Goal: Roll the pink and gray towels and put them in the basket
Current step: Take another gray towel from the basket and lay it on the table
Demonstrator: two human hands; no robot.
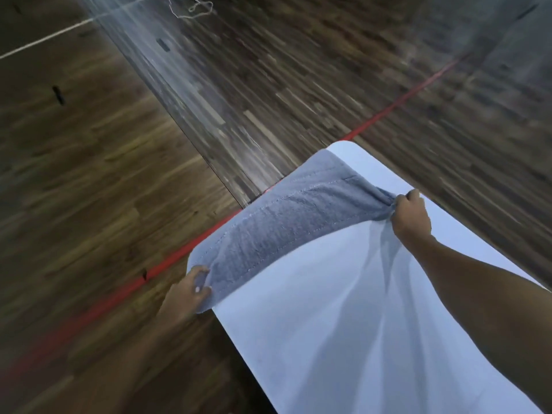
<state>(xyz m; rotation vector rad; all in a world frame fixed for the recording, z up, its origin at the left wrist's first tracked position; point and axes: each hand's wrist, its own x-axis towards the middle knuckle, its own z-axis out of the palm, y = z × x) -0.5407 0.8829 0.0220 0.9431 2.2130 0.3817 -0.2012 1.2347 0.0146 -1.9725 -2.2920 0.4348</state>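
Note:
A gray towel (pixel 286 216) is stretched between my two hands above the far end of a white table (pixel 328 339). My left hand (pixel 188 291) pinches one corner of it just past the table's left edge, over the floor. My right hand (pixel 410 215) grips the opposite corner in bunched folds above the table's right side. The towel sags in the middle and casts a shadow on the tabletop. No pink towel and no basket are in view.
Dark wooden floor surrounds the table, with a red line (pixel 397 103) running diagonally and a white line (pixel 44 37) at the top left. A tangle of pale cord (pixel 191 8) lies on the floor at the top. The picture is motion-blurred.

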